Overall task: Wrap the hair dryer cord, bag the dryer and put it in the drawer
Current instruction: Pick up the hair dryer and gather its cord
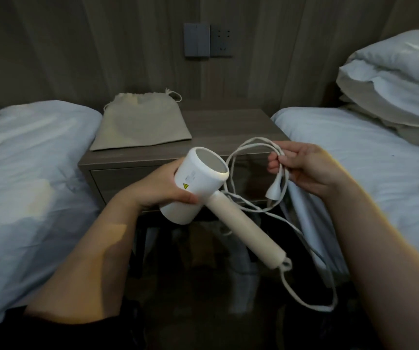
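White hair dryer (198,184) is gripped by the barrel in the left hand (164,189), in front of the nightstand drawer (127,179). Cord (254,145) loops are pinched in the right hand (304,168), plug (275,192) dangling below. Beige drawstring bag (140,122) is laid flat on the nightstand (228,127).

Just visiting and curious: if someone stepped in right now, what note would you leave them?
Left hand grips the hair dryer by its barrel.
Right hand pinches a couple of loops of the cord, plug dangling; the rest hangs loose below the handle.
Bag lies flat on the nightstand; drawer shut.
Done: wrapping just begun.
Left: finish wrapping, bag the dryer, put it in the drawer.
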The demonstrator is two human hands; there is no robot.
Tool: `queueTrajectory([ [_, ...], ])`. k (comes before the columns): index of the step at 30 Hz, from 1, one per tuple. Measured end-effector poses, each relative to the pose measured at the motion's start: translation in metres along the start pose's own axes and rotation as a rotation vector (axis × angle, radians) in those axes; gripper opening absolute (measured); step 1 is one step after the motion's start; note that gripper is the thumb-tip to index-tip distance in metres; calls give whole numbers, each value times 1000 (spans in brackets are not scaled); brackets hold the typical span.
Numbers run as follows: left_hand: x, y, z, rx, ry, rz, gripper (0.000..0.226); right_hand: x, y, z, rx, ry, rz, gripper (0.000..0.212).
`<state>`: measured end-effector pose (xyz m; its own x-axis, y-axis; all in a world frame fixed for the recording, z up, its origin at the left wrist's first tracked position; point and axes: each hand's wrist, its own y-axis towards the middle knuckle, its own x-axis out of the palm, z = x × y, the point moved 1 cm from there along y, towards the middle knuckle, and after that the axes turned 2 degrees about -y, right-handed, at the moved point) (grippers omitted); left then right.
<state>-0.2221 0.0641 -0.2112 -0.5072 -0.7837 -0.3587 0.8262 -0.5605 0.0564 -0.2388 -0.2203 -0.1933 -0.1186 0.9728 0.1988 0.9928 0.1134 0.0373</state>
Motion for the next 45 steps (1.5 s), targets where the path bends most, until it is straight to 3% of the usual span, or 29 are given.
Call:
queueTrajectory([
  [2, 7, 0, -1, 17, -168, -72, 72, 5, -2, 3, 24, 63, -57, 30],
  [5, 9, -1, -5, -5, -229, -174, 74, 10, -2, 7, 63, 235, -175, 66],
  [7, 5, -3, -10, -40, -217, -247, 79, 12, -1, 6, 51, 392, -246, 76],
  [10, 3, -5, -17, -89, -205, -377, 92, 10, 1, 3, 33, 675, -314, 63],
  [13, 7, -6, -25, -100, -313, -419, 73, 4, 0, 7, 64, 873, -360, 49],
  [15, 11, -6, -28, -92, -406, -389, 70, 1, 0, 10, 67, 881, -308, 45],
  [18, 9, -6, -30, -68, -516, -293, 71, -5, -1, 6, 56, 596, -137, 44],
  [21, 5, -6, -27, -43, -518, -272, 70, -11, -2, 2, -59, 21, 144, 36],
  [26, 3, -6, -25, -46, -419, -284, 77, -17, -1, 1, -212, -848, 430, 14],
  [30, 2, -7, -24, -44, -373, -215, 100, -22, -3, 3, -166, -1210, 576, 16],
  [32, 1, -7, -22, -35, -360, -196, 102, -22, -5, -1, -164, -1227, 630, 16],
  [34, 0, -7, -21, -28, -346, -185, 101, -23, -5, -6, -138, -1092, 611, 22],
  [37, 0, -7, -20, -22, -310, -184, 102, -21, -5, -5, -42, -628, 523, 33],
  [40, 0, -7, -20, -19, -285, -188, 102, -16, -3, -2, 33, -276, 454, 21],
  [42, 2, -8, -18, -10, -275, -193, 102, -12, -2, 1, 40, -235, 398, 16],
  [45, 4, -9, -13, 12, -269, -201, 100, 0, 0, 5, -57, -375, 326, 14],
])
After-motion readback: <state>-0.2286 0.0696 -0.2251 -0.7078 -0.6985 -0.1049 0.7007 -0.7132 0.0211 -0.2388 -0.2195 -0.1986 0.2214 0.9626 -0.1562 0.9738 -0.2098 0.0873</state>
